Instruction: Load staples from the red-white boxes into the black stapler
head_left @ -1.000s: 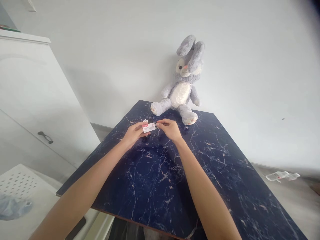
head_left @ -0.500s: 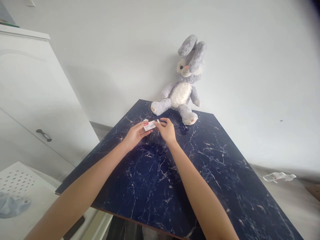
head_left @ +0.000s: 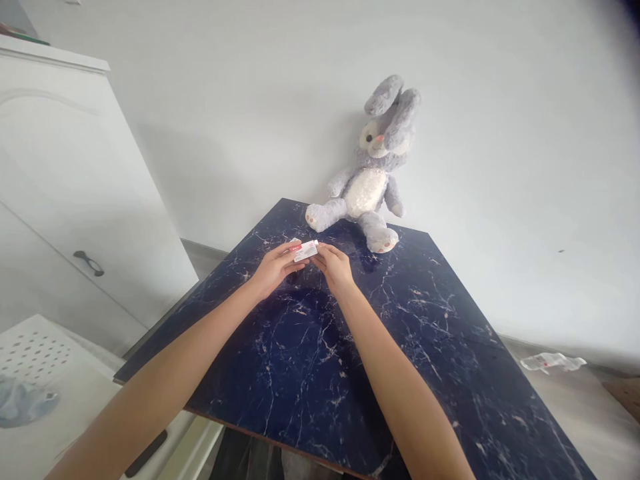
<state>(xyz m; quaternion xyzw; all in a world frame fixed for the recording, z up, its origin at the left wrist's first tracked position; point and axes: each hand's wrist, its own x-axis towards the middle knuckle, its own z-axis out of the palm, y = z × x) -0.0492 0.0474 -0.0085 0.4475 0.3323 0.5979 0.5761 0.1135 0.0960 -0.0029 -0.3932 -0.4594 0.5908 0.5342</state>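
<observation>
A small white box with a red patch (head_left: pixel 307 251) is held above the dark blue marbled table (head_left: pixel 300 360). My left hand (head_left: pixel 274 268) grips its left end, thumb and fingers closed around it. At the right end, my right hand (head_left: pixel 336 267) pinches the box near its edge, where a small white flap stands up. The print on the box is too small to read. Just beyond the hands, a grey plush rabbit (head_left: pixel 367 192) sits on the table, leaning against the wall.
A white cabinet (head_left: pixel 65 173) with a dark handle stands at the left. Below it is a white perforated surface with a bluish plastic item (head_left: pixel 25 403). On the floor at the right lies a clear plastic bottle (head_left: pixel 553 362).
My right hand's fingers have shifted from over the box's front face to its right end, showing more of the box. The view has shifted slightly.
</observation>
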